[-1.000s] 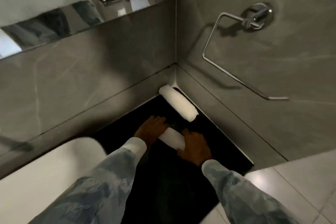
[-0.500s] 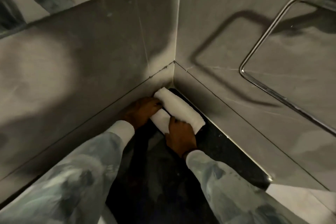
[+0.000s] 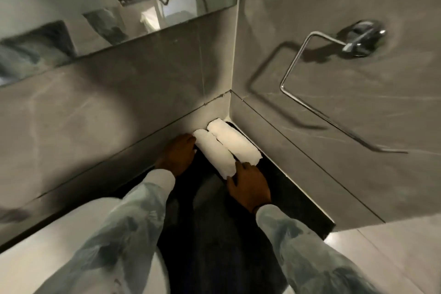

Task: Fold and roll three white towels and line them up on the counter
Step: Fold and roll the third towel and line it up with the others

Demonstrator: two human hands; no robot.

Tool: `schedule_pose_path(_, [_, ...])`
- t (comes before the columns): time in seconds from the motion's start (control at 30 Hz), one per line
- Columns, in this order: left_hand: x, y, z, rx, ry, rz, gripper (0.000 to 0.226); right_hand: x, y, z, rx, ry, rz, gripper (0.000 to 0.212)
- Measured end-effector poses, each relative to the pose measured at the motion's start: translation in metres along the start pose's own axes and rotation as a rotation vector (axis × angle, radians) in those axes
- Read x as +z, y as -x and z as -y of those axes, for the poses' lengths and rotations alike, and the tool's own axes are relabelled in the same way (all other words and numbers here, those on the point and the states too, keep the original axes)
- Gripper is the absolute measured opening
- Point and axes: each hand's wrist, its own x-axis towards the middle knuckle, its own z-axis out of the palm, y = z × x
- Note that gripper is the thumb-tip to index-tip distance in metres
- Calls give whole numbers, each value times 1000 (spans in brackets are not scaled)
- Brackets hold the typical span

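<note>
Two rolled white towels lie side by side on the black counter (image 3: 281, 188) in the wall corner. The far roll (image 3: 235, 143) rests against the right wall's base. The near roll (image 3: 213, 153) lies parallel and touches it. My left hand (image 3: 177, 155) rests at the near roll's far-left end, fingers against it. My right hand (image 3: 250, 182) sits at the roll's near end, fingertips touching its end face. Neither hand wraps around the roll. A third towel is not visible.
Grey tiled walls meet at the corner. A chrome towel ring (image 3: 317, 93) hangs on the right wall. A mirror strip (image 3: 119, 24) runs along the left wall. A white basin rim (image 3: 35, 258) is at the lower left. Pale floor tiles (image 3: 393, 258) show lower right.
Both hands carried the second roll into the corner and set it against the first roll. The hands have since eased to the roll's two ends, and the camera pulled back.
</note>
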Motion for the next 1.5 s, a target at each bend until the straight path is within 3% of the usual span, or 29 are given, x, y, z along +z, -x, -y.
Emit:
schedule_pose_path(0.1, [-6, 55, -19, 1, -102, -66, 59, -11, 32, -5, -38, 142, -103, 62])
schedule_pose_path(0.23, [-17, 141, -52, -79, -208, -131, 68, -32, 84, 1, -145, 280, -61, 82])
schedule_pose_path(0.63, [-53, 371, -37, -376, -248, -175, 76, -47, 208, 105, -357, 177, -102, 87])
schedule_pose_path(0.87, [-68, 512, 47, -623, -267, -210, 75, -4, 268, 235, -553, 172, -26, 85])
schedule_pose_path(1.27, [-21, 752, 279, -913, -15, -92, 96, 175, 375, 529, -927, 182, 225, 81])
schedule_pose_path(1.43, [16, 815, 368, -1019, 200, 35, 104, 245, 395, 618, -877, 181, 359, 78])
schedule_pose_path(1.5, [27, 825, 398, -1036, 217, 68, 96, 270, 392, 641, -855, 204, 431, 78])
